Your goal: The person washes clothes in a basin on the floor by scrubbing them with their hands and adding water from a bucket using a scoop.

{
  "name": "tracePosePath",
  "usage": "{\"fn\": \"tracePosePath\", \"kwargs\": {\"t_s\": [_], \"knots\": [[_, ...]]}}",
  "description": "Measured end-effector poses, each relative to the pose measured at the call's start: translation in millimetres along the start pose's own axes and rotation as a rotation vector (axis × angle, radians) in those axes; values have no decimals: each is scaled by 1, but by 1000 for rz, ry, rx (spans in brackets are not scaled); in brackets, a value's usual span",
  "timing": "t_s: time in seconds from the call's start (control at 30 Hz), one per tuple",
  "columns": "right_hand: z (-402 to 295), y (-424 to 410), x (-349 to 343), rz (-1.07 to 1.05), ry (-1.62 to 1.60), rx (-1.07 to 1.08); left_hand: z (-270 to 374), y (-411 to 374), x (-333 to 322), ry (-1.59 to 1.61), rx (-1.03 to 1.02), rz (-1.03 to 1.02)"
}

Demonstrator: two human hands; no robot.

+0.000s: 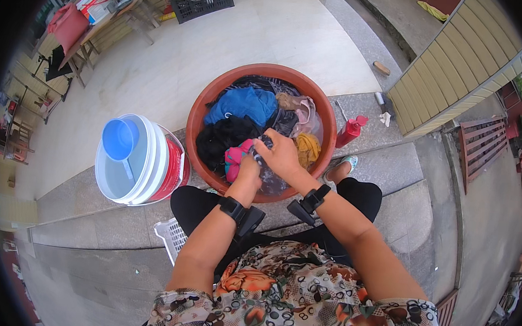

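Observation:
A round reddish-brown plastic tub (194,126) stands before me, full of wet clothes. My right hand (280,154) grips a dark patterned cloth (264,143) over the tub's near half. Close below it, my left hand (248,170) is closed on the same cloth, with its fingers mostly hidden. Against the left hand lies a pink and teal cloth (234,160). Around them are a black garment (226,135), a blue garment (242,103), a pale pink garment (307,116) and a mustard-yellow cloth (307,148). Suds float on the murky water (272,179).
Left of the tub, a white bucket (143,195) holds water and a blue dipper (119,139). A red pump bottle (349,132) stands right, near a brush (381,68). A white plastic basket (171,238) sits by my left leg. A tiled pillar (458,63) rises at right.

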State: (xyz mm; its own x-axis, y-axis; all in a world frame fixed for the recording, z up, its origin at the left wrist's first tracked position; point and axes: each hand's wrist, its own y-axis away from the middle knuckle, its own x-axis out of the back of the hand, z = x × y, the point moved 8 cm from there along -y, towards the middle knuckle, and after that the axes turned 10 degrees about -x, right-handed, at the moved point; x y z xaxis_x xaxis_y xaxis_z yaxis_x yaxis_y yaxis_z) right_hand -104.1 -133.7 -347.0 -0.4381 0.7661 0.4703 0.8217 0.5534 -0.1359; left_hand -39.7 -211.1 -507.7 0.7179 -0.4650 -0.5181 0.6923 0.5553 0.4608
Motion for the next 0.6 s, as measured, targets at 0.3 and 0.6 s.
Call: {"fn": "tracePosePath", "kwargs": {"t_s": [0.3,0.6], "knots": [[70,-7,-1,-300,-611,-248,77,38,-34,-71,-228,-76],[100,8,14,-599,-355,-297,121,73,-95,-362,-333,-412]]}}
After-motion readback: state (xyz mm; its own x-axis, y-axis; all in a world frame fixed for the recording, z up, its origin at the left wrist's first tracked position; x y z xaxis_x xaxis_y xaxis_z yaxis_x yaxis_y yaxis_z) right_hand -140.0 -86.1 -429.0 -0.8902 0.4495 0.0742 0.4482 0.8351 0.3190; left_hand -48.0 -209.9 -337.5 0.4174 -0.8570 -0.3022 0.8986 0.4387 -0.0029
